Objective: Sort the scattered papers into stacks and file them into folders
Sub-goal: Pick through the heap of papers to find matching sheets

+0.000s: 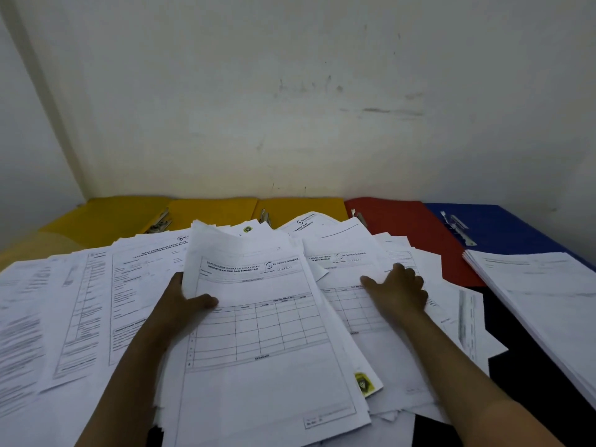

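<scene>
Far left: loose printed forms (48, 304) overlapping flat across the tabletop, text sides up. Behind them, against the wall, three yellow folders (206, 211) lying open with metal fasteners showing. Left of centre: left hand (180, 301), thumb on top and fingers (175, 282) curled under the left edge of a sheaf of table forms (258, 324), headed with a hospital letterhead; the sheaf's far end lifts and curls off the heap. Right of centre: right hand (400, 285), fingers spread and fairly straight, pressing flat on a matching form (348, 304) in the scattered pile. Behind, a red folder (406, 227), open, then a blue folder (503, 227), open, with its fastener bar visible. Far right: a squared stack of papers (541, 298) lying partly over the blue folder and reaching toward the dark tabletop (529, 375). Handling, as judged: sheets light, limp and slippery against each other; a sheaf will fan or sag if pinched at one corner, so best held along a long edge with support beneath.
</scene>
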